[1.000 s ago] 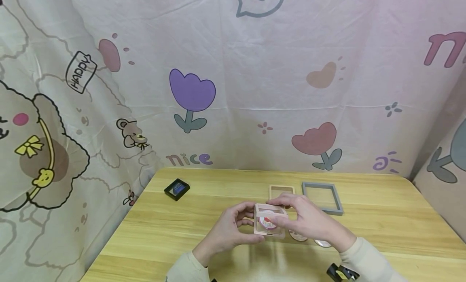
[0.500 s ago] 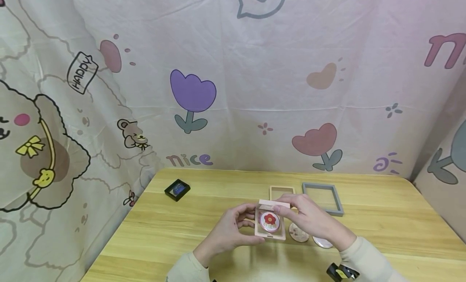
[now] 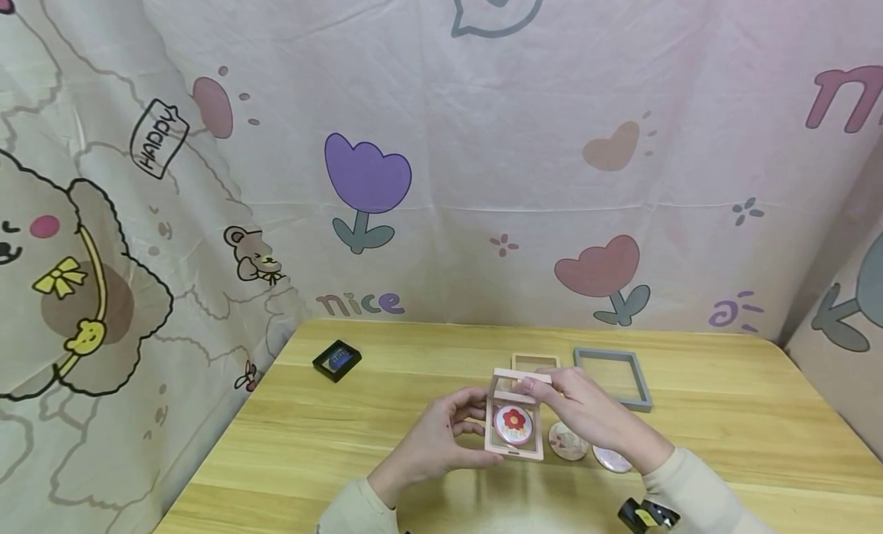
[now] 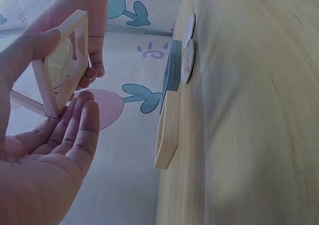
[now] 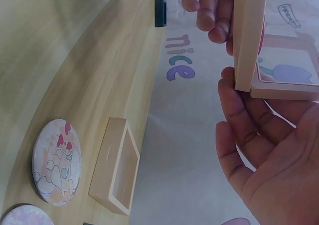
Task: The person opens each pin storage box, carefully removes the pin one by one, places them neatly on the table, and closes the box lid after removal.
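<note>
A small pink hinged display frame (image 3: 513,453) with clear film windows is held up above the table. Inside its lower half sits a round badge (image 3: 513,424) with a red flower. My left hand (image 3: 436,444) grips the lower half from the left, thumb at the near corner and fingers along the far side. My right hand (image 3: 586,408) pinches the raised lid (image 3: 503,385), thumb on its front. In the right wrist view, the lid (image 5: 284,93) stands at roughly a right angle to the lower half (image 5: 249,35). Part of the lid is hidden behind my right thumb.
Two round printed badges (image 3: 569,442) lie on the wooden table (image 3: 310,442), right of the held frame. Behind are a beige frame (image 3: 535,357) and a larger grey frame (image 3: 641,384). A black frame (image 3: 337,360) holding something blue lies far left. A patterned curtain hangs behind.
The lid has swung up and back from over the flower badge, now leaving that badge uncovered. My right hand moved with the lid; my left hand keeps its grip.
</note>
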`<state>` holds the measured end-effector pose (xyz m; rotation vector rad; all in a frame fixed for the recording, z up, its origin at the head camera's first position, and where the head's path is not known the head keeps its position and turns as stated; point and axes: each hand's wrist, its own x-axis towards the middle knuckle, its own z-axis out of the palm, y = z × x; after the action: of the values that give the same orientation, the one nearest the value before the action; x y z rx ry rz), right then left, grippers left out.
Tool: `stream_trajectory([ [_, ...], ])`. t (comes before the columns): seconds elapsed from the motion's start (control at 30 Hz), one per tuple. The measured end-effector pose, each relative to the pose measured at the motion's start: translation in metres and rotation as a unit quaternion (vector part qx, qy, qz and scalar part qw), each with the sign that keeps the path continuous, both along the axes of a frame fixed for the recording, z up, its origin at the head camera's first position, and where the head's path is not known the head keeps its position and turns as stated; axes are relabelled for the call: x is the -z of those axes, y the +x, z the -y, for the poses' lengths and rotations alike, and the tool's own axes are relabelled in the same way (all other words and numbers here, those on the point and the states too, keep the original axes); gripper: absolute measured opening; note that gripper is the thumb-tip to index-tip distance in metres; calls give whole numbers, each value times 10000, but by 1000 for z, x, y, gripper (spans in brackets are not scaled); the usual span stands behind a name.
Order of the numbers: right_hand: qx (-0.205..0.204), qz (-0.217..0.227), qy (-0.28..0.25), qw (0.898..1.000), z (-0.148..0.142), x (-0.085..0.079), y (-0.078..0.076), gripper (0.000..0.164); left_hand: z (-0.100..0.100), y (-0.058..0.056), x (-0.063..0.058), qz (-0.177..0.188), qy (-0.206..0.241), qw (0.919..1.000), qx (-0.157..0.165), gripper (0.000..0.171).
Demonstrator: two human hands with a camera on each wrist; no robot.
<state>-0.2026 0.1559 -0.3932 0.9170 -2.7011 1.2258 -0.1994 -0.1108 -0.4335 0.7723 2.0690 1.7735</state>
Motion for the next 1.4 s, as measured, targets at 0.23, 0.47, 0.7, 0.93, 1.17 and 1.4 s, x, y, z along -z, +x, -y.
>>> stream_trajectory([
  [0.23, 117, 131, 20, 9998, -1, 2, -1, 42, 0, 0, 2, 2, -21, 9999, 128, 76],
  [0.47, 209, 413, 89, 9989, -2, 2, -3, 49, -1, 1, 2, 27, -5, 9997, 234, 77],
  [0.7, 144, 492, -13, 9987, -2, 0, -5, 49, -1, 1, 3, 240, 14, 9995, 220, 77],
  [0.93, 234, 530, 34, 9983, -2, 2, -6, 49, 1, 0, 4, 590, 123, 9981, 159, 74],
  [1.17, 799, 430, -36, 9959, -2, -1, -4, 32, 1, -1, 5, 704, 191, 9973, -70, 76],
  [1.4, 1574, 129, -445, 9864, -3, -5, -1, 27, 4, -4, 7, 786, 293, 9962, -214, 82],
])
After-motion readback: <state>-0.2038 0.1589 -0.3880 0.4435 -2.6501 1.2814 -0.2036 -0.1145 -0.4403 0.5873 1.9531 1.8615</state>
